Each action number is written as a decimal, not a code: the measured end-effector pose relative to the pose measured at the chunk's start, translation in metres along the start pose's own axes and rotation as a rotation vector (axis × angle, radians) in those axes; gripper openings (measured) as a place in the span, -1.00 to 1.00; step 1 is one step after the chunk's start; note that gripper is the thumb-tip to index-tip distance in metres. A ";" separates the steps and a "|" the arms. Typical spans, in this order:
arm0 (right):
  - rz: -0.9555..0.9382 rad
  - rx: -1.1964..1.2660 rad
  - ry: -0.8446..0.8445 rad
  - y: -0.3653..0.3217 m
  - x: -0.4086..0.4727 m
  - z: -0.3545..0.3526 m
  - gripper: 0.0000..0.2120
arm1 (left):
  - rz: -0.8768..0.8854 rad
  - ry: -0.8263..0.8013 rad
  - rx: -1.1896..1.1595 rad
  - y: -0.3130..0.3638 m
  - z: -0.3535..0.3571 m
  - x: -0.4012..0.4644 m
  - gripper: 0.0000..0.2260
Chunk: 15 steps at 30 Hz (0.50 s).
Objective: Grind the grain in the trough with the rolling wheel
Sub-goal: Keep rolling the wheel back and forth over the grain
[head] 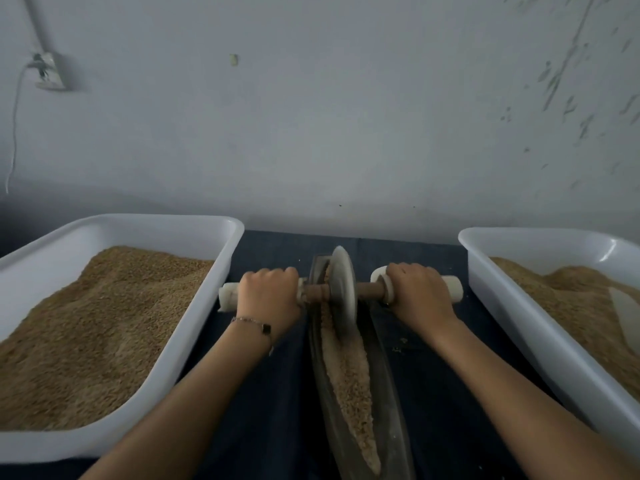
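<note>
Both hands on the axle grips: left hand (268, 294) wrapped round the white handle left of the rolling wheel (343, 292), right hand (417, 292) wrapped round the white handle on its right. Wheel stands upright in the far end of the narrow dark trough (384, 368), w/ a strip of crushed grain (349, 379) running along the trough toward the camera. Bracelet (254, 325) on left wrist. White tub (221, 271) of grain at left, 2nd white tub (512, 306) at right, all on dark blue cloth (273, 393).
</note>
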State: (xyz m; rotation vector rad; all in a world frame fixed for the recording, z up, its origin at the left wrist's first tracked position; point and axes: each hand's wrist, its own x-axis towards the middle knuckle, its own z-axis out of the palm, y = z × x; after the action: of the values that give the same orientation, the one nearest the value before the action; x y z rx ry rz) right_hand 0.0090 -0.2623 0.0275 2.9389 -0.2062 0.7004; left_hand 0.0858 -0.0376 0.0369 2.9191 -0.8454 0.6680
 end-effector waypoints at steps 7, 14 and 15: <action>-0.078 -0.074 0.035 -0.003 -0.006 -0.011 -0.90 | 0.005 -0.050 -0.070 -0.009 0.008 -0.006 -0.84; -0.095 0.046 0.081 -0.005 -0.091 -0.052 -0.67 | 0.224 0.054 -0.136 -0.001 -0.035 -0.081 -0.79; -0.089 0.061 0.078 -0.004 -0.101 -0.056 -0.62 | 0.254 0.115 -0.160 0.000 -0.041 -0.091 -0.75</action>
State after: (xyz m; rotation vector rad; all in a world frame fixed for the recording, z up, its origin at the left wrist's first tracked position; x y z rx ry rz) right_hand -0.1045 -0.2398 0.0312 2.9489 -0.0479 0.8203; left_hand 0.0008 0.0142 0.0364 2.6288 -1.2075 0.7365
